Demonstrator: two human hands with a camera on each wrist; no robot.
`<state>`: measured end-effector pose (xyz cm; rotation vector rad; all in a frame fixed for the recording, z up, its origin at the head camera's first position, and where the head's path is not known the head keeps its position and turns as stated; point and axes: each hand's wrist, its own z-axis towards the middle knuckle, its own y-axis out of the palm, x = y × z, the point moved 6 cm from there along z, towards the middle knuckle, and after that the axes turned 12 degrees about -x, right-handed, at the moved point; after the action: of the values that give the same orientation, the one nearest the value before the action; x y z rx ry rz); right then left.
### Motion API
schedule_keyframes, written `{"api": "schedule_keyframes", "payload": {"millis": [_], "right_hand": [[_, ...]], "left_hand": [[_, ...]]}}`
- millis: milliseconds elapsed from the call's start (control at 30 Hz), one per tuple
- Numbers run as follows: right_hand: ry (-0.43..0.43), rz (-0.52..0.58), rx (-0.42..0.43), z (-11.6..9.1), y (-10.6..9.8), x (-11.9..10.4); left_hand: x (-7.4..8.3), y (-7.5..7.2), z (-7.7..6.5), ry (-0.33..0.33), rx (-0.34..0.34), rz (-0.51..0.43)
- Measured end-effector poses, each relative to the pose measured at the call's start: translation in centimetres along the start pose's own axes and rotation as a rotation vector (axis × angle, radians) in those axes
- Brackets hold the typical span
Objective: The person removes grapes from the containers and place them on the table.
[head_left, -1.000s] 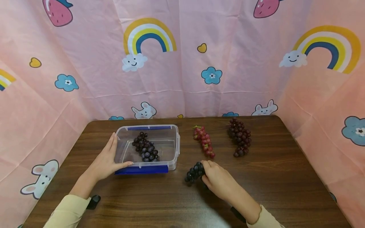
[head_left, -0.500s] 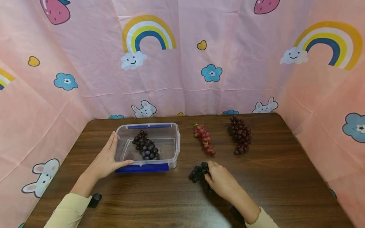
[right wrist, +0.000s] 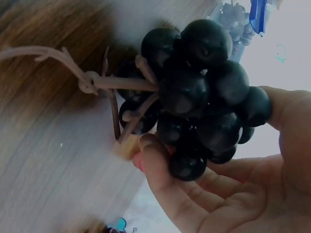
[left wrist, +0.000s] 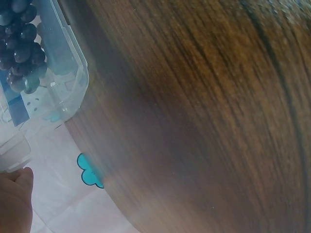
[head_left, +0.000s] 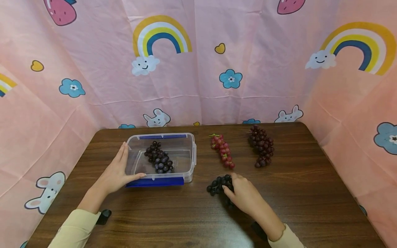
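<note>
My right hand [head_left: 246, 193] grips a bunch of black grapes [head_left: 218, 184] over the front middle of the table. In the right wrist view, fingers and thumb curl around its dark berries [right wrist: 183, 92], and a bare brownish stem [right wrist: 87, 81] sticks out. Whether the bunch touches the table is unclear. On the left stands a clear plastic container [head_left: 187, 175] with blue latches, lidless. My left hand [head_left: 111, 177] rests against its left front corner, straight fingers along the left wall and thumb on the front rim. Inside the container lies another bunch of dark grapes [head_left: 159, 158].
Behind my right hand a bunch of red grapes [head_left: 224, 151] lies on the brown wooden table [head_left: 173, 217]. A bunch of dark reddish grapes [head_left: 262, 146] lies further right. A pink patterned curtain [head_left: 198, 82] encloses the table's back and sides.
My right hand has shifted a little to the right with the black grapes. The left hand stays on the container. The head view has tilted slightly.
</note>
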<state>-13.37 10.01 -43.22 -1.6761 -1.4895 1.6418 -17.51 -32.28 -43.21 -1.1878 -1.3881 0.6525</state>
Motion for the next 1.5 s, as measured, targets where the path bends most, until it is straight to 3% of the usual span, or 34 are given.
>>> {"api": "schedule_keyframes", "payload": {"millis": [400, 733, 1100, 1500], "right_hand": [[-0.028, -0.057, 0.102, -1.5, -0.6, 0.4], [0.008, -0.086, 0.108, -2.6, -0.8, 1.2], [-0.067, -0.166, 0.212, -4.7, -0.9, 0.2], [-0.104, -0.189, 0.176, -6.8, -0.4, -0.9]], "left_hand": [[-0.1, 0.0, 0.0, 0.006, 0.009, 0.001], [-0.3, 0.2, 0.0, 0.005, 0.011, 0.002], [-0.2, 0.1, 0.1, -0.004, 0.011, 0.003], [-0.2, 0.2, 0.1, 0.001, 0.009, 0.009]]}}
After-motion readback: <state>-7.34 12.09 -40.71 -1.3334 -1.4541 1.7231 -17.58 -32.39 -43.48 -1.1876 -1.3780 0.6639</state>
